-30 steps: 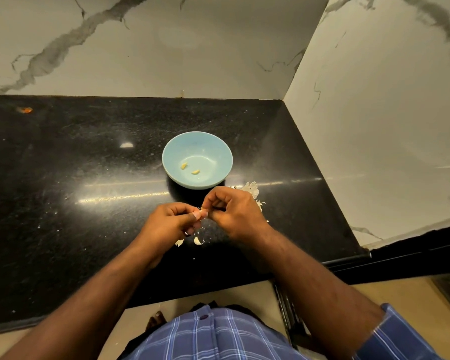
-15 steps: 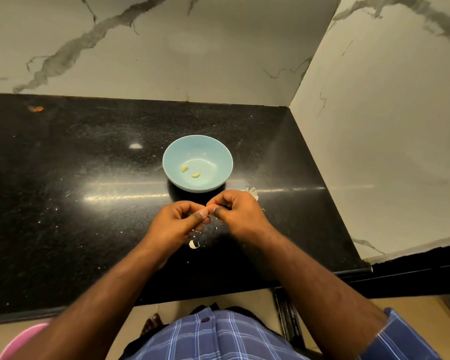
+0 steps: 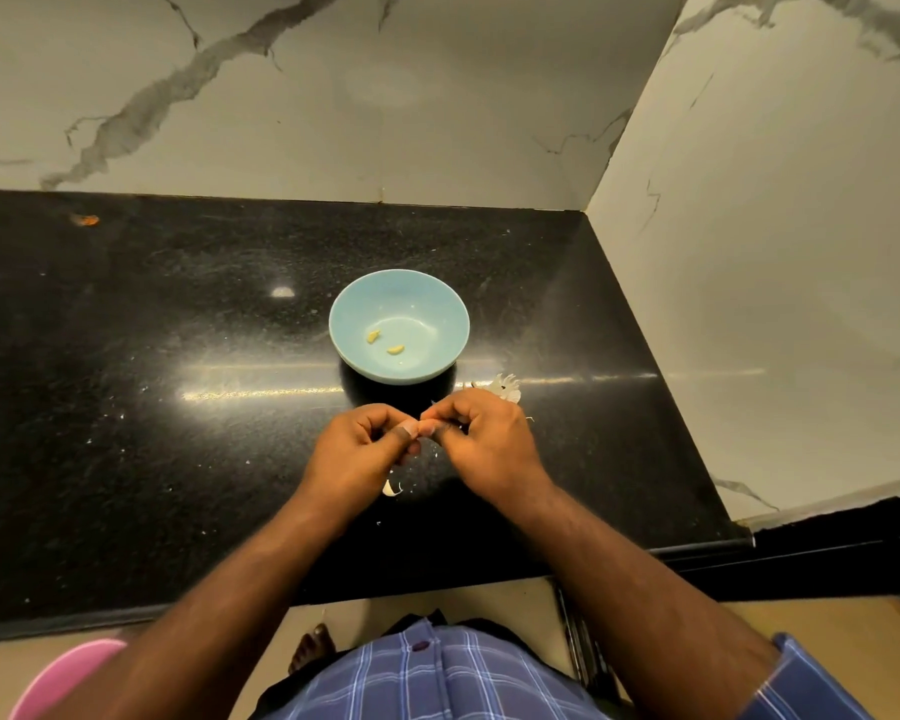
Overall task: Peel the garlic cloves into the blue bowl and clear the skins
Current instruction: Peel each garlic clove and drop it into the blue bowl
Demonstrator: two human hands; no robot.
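Centre frame, left hand (image 3: 357,449) and right hand (image 3: 481,441) both pinch, grip tight, a mostly hidden clove; risk: slipping onto the bench (image 3: 178,459), missing the blue bowl (image 3: 440,309).

Blue bowl (image 3: 437,304) upright, holding two peeled cloves (image 3: 395,349).

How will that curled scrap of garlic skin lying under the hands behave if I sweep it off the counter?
The skin scrap looks thin and curled, so it is probably very light and may flutter or skid rather than slide steadily. The black counter looks glossy, so it could slip past flat fingers. It is likely brittle, judging by the tiny flakes nearby.
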